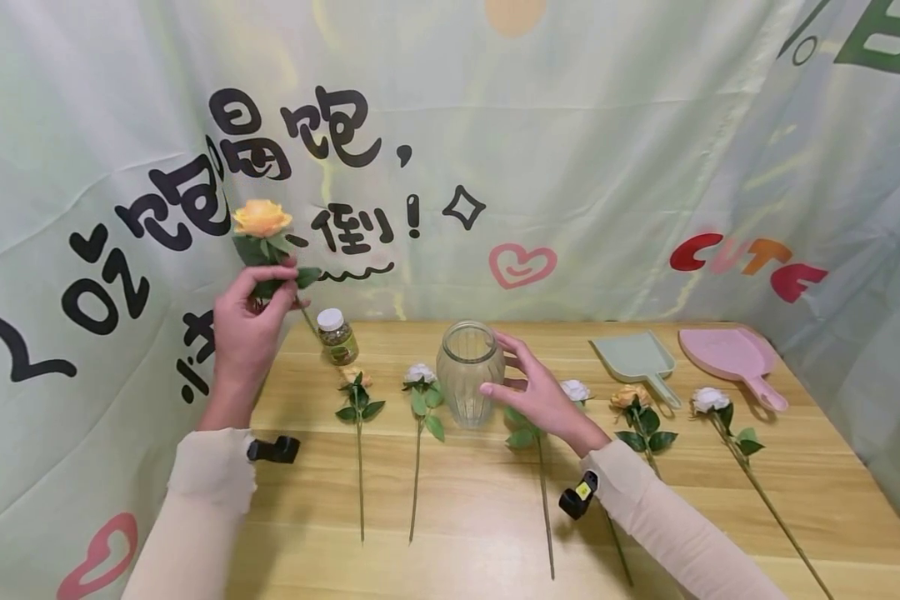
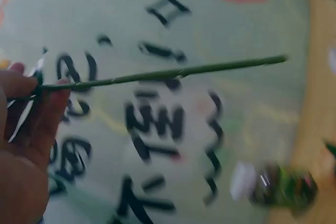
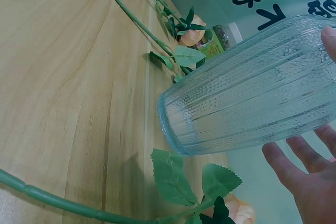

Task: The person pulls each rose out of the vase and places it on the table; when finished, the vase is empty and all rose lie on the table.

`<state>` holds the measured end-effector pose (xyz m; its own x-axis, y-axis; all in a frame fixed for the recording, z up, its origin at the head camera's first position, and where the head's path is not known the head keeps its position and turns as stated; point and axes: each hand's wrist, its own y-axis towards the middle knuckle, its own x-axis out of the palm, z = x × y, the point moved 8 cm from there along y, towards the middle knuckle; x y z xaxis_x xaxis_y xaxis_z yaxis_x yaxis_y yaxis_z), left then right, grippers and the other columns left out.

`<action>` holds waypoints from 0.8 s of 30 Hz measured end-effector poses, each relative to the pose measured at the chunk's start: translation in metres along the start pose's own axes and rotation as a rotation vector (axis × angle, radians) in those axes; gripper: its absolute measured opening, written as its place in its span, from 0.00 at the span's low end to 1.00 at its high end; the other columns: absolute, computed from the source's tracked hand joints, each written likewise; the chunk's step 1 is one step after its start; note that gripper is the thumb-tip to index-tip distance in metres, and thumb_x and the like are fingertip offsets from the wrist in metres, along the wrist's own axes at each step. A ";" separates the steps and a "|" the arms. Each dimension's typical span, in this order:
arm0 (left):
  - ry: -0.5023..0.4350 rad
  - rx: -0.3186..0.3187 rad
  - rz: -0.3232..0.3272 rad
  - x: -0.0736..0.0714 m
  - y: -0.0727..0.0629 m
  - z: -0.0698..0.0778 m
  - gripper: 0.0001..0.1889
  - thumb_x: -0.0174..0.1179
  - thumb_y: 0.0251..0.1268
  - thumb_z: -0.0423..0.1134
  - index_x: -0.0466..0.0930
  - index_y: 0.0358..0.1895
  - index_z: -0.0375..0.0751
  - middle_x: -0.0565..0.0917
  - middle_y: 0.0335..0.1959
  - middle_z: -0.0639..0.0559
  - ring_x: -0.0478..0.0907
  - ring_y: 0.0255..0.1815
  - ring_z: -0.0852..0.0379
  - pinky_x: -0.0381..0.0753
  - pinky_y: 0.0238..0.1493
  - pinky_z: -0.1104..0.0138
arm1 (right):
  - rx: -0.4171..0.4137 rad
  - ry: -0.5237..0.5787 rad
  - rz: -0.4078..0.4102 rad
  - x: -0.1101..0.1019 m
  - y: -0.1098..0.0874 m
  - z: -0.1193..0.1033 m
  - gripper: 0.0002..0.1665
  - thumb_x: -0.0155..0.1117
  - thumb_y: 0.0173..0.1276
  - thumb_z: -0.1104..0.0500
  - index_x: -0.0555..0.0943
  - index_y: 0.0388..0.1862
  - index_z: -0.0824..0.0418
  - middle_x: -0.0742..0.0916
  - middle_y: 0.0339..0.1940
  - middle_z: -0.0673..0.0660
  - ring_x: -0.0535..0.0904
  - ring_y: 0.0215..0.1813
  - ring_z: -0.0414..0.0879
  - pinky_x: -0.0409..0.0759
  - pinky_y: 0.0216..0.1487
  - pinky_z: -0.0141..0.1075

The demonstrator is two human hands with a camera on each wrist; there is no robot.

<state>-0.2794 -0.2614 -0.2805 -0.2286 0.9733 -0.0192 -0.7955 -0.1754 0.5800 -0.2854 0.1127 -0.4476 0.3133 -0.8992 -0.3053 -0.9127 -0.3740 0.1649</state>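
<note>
My left hand [image 1: 247,321] is raised at the left, pinching a yellow artificial rose [image 1: 262,218] below its bloom. In the left wrist view the rose's green stem [image 2: 178,72] sticks out from between thumb and fingers, its end clear of the table. At the middle of the table stands a ribbed clear glass vase [image 1: 467,392], and no stem shows inside it. My right hand [image 1: 543,396] holds the vase from the right, thumb on the near side and fingers round the far side. The right wrist view shows the vase wall [image 3: 247,93] between thumb and fingertips.
A white-capped jar [image 1: 337,337] stands at the back left. Beside the vase lie a yellow rose [image 1: 357,379] and a white rose [image 1: 420,375]. Further right lie another yellow rose [image 1: 632,397], white roses [image 1: 711,400], a green dustpan [image 1: 633,357] and a pink dustpan [image 1: 727,354]. Printed cloth hangs behind.
</note>
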 end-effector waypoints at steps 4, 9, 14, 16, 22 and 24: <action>0.206 -0.190 -0.128 -0.021 -0.017 -0.039 0.11 0.64 0.80 0.31 0.84 0.57 0.27 0.85 0.67 0.42 0.91 0.42 0.62 0.94 0.48 0.70 | 0.003 0.006 -0.001 0.000 0.000 0.000 0.50 0.75 0.77 0.52 0.58 0.89 0.38 0.66 0.88 0.57 0.67 0.85 0.63 0.81 0.77 0.60; 0.377 -0.351 -0.320 -0.047 -0.041 -0.091 0.16 0.63 0.83 0.35 0.81 0.64 0.30 0.79 0.74 0.32 0.90 0.38 0.65 0.92 0.47 0.75 | 0.008 -0.002 0.004 0.000 0.000 0.000 0.51 0.76 0.76 0.51 0.59 0.89 0.37 0.66 0.88 0.57 0.68 0.84 0.63 0.82 0.77 0.59; 0.433 -0.485 -0.395 -0.068 -0.068 -0.144 0.16 0.63 0.82 0.34 0.81 0.65 0.30 0.78 0.71 0.27 0.93 0.39 0.56 0.95 0.47 0.68 | 0.015 -0.010 0.010 -0.001 -0.001 0.001 0.51 0.76 0.76 0.49 0.59 0.89 0.36 0.66 0.88 0.56 0.69 0.84 0.63 0.82 0.76 0.59; 0.454 -0.529 -0.405 -0.074 -0.078 -0.162 0.16 0.64 0.81 0.33 0.82 0.64 0.30 0.79 0.70 0.26 0.93 0.39 0.55 0.95 0.46 0.66 | 0.014 -0.011 0.011 -0.001 -0.001 0.002 0.51 0.76 0.76 0.50 0.58 0.89 0.37 0.66 0.88 0.57 0.69 0.84 0.63 0.82 0.77 0.60; 0.468 -0.615 -0.442 -0.080 -0.104 -0.199 0.15 0.64 0.80 0.31 0.81 0.63 0.29 0.78 0.66 0.22 0.92 0.36 0.53 0.94 0.42 0.68 | 0.005 -0.012 0.010 -0.001 0.000 0.001 0.51 0.76 0.77 0.50 0.58 0.89 0.38 0.65 0.88 0.57 0.69 0.83 0.64 0.82 0.77 0.59; 0.472 -0.615 -0.453 -0.078 -0.109 -0.205 0.15 0.63 0.80 0.30 0.82 0.63 0.28 0.79 0.65 0.23 0.91 0.36 0.53 0.94 0.40 0.68 | 0.005 -0.013 0.010 -0.001 0.000 0.001 0.51 0.76 0.76 0.50 0.58 0.89 0.37 0.65 0.88 0.57 0.70 0.83 0.64 0.82 0.77 0.59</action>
<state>-0.2899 -0.3488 -0.5093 0.0810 0.8301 -0.5518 -0.9945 0.0301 -0.1006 -0.2861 0.1137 -0.4479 0.3005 -0.9000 -0.3158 -0.9171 -0.3636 0.1637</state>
